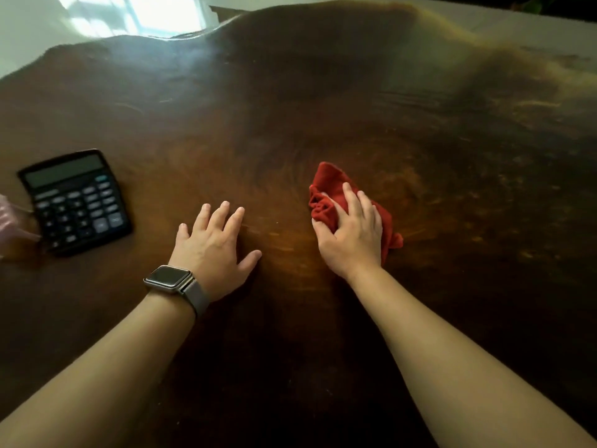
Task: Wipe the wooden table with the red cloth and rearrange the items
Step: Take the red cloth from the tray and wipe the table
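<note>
A crumpled red cloth (329,185) lies on the dark wooden table (290,118), right of centre. My right hand (350,236) presses down on it, fingers curled over the fabric and gripping it. My left hand (213,247) rests flat on the bare wood beside it, fingers spread, holding nothing; a grey watch sits on that wrist. A black calculator (76,200) lies at the left side of the table, a hand's width from my left hand.
A pale pink object (8,221) pokes in at the left edge, touching the calculator's side. The table's far edge is wavy, with a light floor (48,33) beyond it. The wood stretches wide to the right and far side.
</note>
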Demonstrator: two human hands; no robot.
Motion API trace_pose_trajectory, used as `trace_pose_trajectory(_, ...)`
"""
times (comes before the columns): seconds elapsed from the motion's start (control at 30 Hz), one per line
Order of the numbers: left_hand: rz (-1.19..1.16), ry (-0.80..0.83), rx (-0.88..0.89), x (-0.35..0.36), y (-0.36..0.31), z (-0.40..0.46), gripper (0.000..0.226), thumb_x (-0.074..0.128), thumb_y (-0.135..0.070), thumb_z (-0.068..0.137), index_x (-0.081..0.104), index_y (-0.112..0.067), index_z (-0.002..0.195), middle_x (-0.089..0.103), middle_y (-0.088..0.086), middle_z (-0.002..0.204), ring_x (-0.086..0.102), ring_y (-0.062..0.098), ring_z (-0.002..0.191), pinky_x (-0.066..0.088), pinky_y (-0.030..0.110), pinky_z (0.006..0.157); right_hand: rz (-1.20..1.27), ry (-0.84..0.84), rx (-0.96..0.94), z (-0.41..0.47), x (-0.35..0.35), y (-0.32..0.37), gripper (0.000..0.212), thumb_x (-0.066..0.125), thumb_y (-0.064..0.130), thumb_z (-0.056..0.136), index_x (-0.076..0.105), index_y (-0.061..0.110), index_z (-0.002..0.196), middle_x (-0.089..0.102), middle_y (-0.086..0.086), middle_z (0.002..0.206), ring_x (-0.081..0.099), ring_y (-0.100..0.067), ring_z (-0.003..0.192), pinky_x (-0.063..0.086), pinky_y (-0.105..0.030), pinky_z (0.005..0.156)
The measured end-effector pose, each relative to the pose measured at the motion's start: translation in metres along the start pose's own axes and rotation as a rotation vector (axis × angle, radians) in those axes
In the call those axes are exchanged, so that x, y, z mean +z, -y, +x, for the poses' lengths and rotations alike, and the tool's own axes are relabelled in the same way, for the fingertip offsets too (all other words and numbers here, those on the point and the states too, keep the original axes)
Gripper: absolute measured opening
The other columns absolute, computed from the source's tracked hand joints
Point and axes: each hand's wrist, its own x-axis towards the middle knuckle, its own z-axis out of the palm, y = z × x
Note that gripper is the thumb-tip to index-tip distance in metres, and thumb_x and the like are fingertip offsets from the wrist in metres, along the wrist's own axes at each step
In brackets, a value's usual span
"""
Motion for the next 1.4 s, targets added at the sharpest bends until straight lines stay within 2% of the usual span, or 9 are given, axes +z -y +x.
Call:
trace_pose_trajectory(0.3,-0.065,0.044,-0.202,-0.003,0.110,-0.091,0.063,0.044,-0.035,0.095,0.024,-0.024,0.153,0.021,0.004,0.162,0.016,0.029,0.149,0.027,0.053,0.115,0.053,0.127,-0.242,-0.077,0.049,0.121,0.064,0.035,0.067,0.088,0.051,0.041,0.144,0.024,0.004,0.166,0.007,-0.020,0.152,-0.005,-0.043,0.120)
trace_pose_trajectory(0.7,-0.173,-0.023,-0.508,0.008,0.215,-0.236,0.056,0.050,-0.022,0.093,0.039,-0.021,0.148,0.036,0.009,0.156,0.029,0.032,0.144,0.032,0.051,0.113,0.172,0.321,-0.561,-0.220,0.100,0.246,0.060,0.041,0.063,0.089,0.051,0.041,0.144,0.026,0.005,0.166,0.005,-0.021,0.152,-0.014,-0.036,0.117)
trace_pose_trajectory(0.87,-0.216,-0.092,-0.588,0.003,0.241,-0.282,0.053,0.051,-0.009,0.091,0.046,-0.011,0.144,0.042,0.018,0.151,0.034,0.039,0.140,0.032,0.054,0.112,0.262,0.485,-0.693,-0.278,0.117,0.293,0.055,0.040,0.062,0.091,0.050,0.041,0.142,0.025,0.008,0.166,0.001,-0.015,0.151,-0.015,-0.040,0.118)
trace_pose_trajectory(0.97,-0.215,-0.097,-0.644,-0.005,0.256,-0.302,0.053,0.048,-0.011,0.094,0.043,-0.013,0.146,0.039,0.015,0.153,0.031,0.036,0.141,0.031,0.053,0.112,0.348,0.682,-0.751,-0.308,0.117,0.313,0.050,0.040,0.060,0.094,0.051,0.039,0.138,0.038,0.011,0.158,0.012,-0.014,0.149,-0.012,-0.038,0.118)
trace_pose_trajectory(1.1,-0.219,-0.114,-0.674,-0.014,0.271,-0.319,0.052,0.046,-0.012,0.095,0.042,-0.012,0.147,0.038,0.015,0.154,0.031,0.035,0.141,0.031,0.053,0.112,0.472,0.990,-0.602,-0.343,0.113,0.325,0.027,0.044,0.055,0.095,0.057,0.040,0.113,0.064,0.011,0.115,0.046,-0.018,0.121,0.014,-0.047,0.120)
trace_pose_trajectory(1.17,-0.206,-0.119,-0.681,-0.017,0.275,-0.322,0.051,0.045,-0.013,0.096,0.042,-0.012,0.147,0.038,0.015,0.153,0.031,0.035,0.141,0.031,0.053,0.112,0.626,1.111,-0.373,-0.348,0.110,0.324,0.022,0.047,0.058,0.096,0.056,0.045,0.110,0.064,0.013,0.113,0.050,-0.017,0.117,0.026,-0.050,0.118)
trace_pose_trajectory(1.23,-0.202,-0.123,-0.673,-0.019,0.275,-0.319,0.052,0.046,-0.013,0.095,0.042,-0.012,0.147,0.038,0.015,0.154,0.031,0.036,0.141,0.031,0.054,0.112,0.832,1.177,-0.171,-0.340,0.102,0.318,0.024,0.054,0.064,0.091,0.058,0.051,0.111,0.066,0.013,0.115,0.059,-0.017,0.113,0.051,-0.048,0.102)
trace_pose_trajectory(1.27,-0.203,-0.122,-0.669,-0.020,0.272,-0.315,0.052,0.046,-0.014,0.095,0.041,-0.013,0.147,0.038,0.015,0.154,0.030,0.036,0.142,0.030,0.054,0.113,0.916,1.153,-0.119,-0.331,0.098,0.315,0.025,0.056,0.065,0.090,0.060,0.054,0.112,0.068,0.014,0.114,0.063,-0.016,0.109,0.057,-0.044,0.094)
trace_pose_trajectory(1.4,-0.204,-0.112,-0.595,-0.021,0.250,-0.285,0.054,0.048,-0.020,0.095,0.039,-0.017,0.148,0.037,0.012,0.155,0.030,0.035,0.142,0.029,0.052,0.114,1.133,0.794,-0.060,-0.279,0.069,0.288,0.024,0.065,0.056,0.087,0.069,0.047,0.108,0.075,0.010,0.108,0.069,-0.011,0.104,0.054,-0.034,0.094)
